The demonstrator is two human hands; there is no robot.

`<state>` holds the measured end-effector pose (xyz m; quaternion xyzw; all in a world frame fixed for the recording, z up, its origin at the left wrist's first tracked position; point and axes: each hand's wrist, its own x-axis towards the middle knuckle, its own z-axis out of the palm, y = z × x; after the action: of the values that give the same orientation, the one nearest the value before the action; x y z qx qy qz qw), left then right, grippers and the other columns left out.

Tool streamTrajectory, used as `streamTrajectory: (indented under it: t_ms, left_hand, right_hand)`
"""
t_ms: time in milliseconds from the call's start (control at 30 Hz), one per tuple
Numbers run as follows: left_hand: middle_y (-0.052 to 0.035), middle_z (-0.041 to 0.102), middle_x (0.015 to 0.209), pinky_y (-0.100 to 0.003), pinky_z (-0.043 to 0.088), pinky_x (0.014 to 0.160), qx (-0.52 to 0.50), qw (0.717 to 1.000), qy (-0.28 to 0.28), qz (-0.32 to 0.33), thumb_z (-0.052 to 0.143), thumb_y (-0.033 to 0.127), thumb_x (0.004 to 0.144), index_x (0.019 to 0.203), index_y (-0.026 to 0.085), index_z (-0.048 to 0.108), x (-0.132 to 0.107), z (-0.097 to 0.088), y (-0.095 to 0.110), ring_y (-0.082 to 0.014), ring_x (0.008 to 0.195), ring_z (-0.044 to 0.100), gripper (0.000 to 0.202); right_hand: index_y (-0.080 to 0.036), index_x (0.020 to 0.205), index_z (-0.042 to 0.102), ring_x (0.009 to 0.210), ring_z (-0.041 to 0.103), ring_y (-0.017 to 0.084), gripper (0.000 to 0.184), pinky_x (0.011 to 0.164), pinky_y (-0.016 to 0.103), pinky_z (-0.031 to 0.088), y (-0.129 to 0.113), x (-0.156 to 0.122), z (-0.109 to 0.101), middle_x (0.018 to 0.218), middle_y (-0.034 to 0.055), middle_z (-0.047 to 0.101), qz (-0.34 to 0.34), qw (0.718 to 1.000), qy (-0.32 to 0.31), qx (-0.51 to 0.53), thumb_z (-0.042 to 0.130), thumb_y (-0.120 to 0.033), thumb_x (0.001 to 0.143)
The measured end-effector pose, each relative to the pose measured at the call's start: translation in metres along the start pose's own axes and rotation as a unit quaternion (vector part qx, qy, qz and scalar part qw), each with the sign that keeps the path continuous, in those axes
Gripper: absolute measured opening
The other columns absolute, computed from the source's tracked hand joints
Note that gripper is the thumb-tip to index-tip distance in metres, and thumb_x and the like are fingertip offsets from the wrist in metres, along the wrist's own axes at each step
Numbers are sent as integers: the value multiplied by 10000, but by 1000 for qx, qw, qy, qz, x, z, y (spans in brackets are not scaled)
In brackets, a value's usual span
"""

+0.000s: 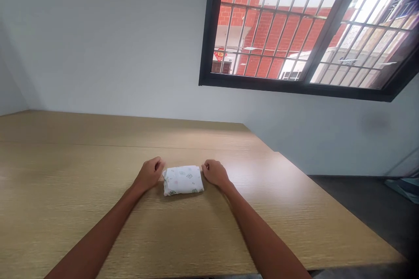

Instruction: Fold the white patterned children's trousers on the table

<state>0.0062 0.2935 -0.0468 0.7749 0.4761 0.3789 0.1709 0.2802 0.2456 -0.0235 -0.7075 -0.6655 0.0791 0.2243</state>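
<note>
A flat white folded bundle with small green and pale printed figures lies on the wooden table. It looks like folded cloth, though the exact kind is unclear. To its left, my left hand rests on the tabletop in a loose fist, close to the bundle's edge. My right hand is curled the same way at the bundle's right side, its fingers very near the upper right corner. Neither fist shows anything inside it.
Behind the table stands a pale wall. A dark-framed window with metal bars is at the upper right. The table's right edge slants down toward me, with dark floor beyond it and a greyish-green item lying there.
</note>
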Motion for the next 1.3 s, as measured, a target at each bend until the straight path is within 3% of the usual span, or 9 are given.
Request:
streamTrajectory:
  t_ms: [100, 167, 267, 400, 567, 700, 900, 1033, 1300]
  left_hand:
    - [41, 347, 543, -284, 278, 555, 2, 1000, 8, -9, 373, 451, 910, 608, 220, 307, 1, -1, -4, -147, 557, 361, 386]
    - [27, 439, 592, -282, 324, 572, -14, 1000, -17, 9, 399, 454, 911, 637, 213, 402, -1, -1, -1, -159, 595, 427, 365]
    - [-44, 646, 918, -305, 447, 722, -62, 992, -88, 60, 429, 450, 931, 917, 192, 607, -5, 0, 12, -209, 837, 581, 314]
    - [-92, 645, 1180, -367, 454, 927, -71, 980, -161, 91, 529, 469, 906, 1182, 200, 603, -11, 1, 31, -266, 1070, 588, 393]
    - [-48, 646, 1054, -318, 478, 772, -101, 973, -191, 79, 742, 447, 743, 1109, 207, 588, -16, -4, 42, -241, 916, 598, 464]
    - [-1, 594, 902, -249, 433, 633, -183, 950, -245, 60, 820, 455, 676, 958, 198, 564, -18, -7, 43, -185, 783, 559, 459]
    - [5, 566, 863, -227, 418, 644, -286, 882, -373, 43, 850, 370, 669, 934, 175, 615, -19, -11, 48, -162, 781, 534, 405]
    - [19, 551, 841, -215, 383, 632, -297, 867, -397, 45, 877, 284, 609, 860, 173, 628, -21, -10, 52, -143, 765, 503, 371]
    - [-9, 582, 798, -229, 342, 610, -392, 776, -494, 27, 893, 440, 605, 840, 164, 680, -22, -13, 51, -146, 711, 475, 422]
  right_hand:
    - [-188, 700, 605, 656, 534, 160, 247, 557, 266, 288, 2, 1, -1, 767, 57, 659, 2, 1000, -1, -11, 489, -247, 909]
    - [-190, 671, 584, 633, 506, 157, 229, 543, 265, 268, 0, 1, -2, 735, 52, 638, 1, 1000, -3, -16, 501, -234, 880]
    - [-190, 636, 556, 630, 483, 153, 206, 539, 265, 251, -4, -1, -3, 696, 43, 611, -14, 1000, -9, -18, 526, -207, 839]
    - [-194, 701, 578, 662, 498, 143, 150, 566, 245, 298, -7, -4, -3, 729, 19, 629, -75, 997, -27, 6, 507, -167, 831]
    - [-187, 859, 642, 810, 586, 154, 291, 712, 237, 418, -11, -3, -2, 883, 25, 683, -169, 970, -52, 166, 386, -72, 781]
    - [-177, 825, 682, 783, 599, 153, 315, 713, 242, 449, -14, -2, -8, 833, 20, 685, -140, 945, -135, 262, 374, -114, 800]
    - [-142, 906, 755, 747, 591, 144, 247, 655, 235, 452, -15, -6, -16, 868, 47, 719, -168, 890, -291, 307, 536, -215, 817]
    - [-142, 936, 772, 739, 589, 141, 243, 648, 238, 453, -18, -9, -13, 875, 43, 727, -204, 867, -357, 282, 649, -208, 736]
    - [-135, 766, 654, 620, 468, 79, 64, 560, 203, 372, -35, -23, -14, 689, -39, 576, -283, 835, -410, 233, 678, -192, 748]
